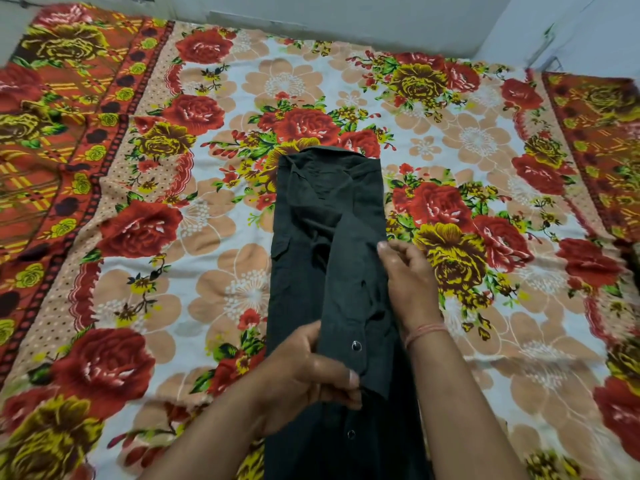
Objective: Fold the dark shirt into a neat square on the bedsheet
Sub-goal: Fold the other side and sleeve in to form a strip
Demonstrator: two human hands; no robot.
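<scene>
The dark shirt (322, 216) lies lengthwise in the middle of the flowered bedsheet (214, 140), collar at the far end, both sides folded in so it forms a long narrow strip. A sleeve runs down its right half, with a snap-button cuff near me. My left hand (311, 372) grips that cuff end, thumb on top and fingers curled under the cloth. My right hand (408, 271) pinches the sleeve's right edge about halfway up the shirt. The shirt's hem runs out of view below my arms.
The bedsheet, with red and yellow roses and an orange patterned border (52, 140) at the left and right, covers the whole bed. A pale wall (346, 15) rises behind the far edge. Bare sheet lies on both sides of the shirt.
</scene>
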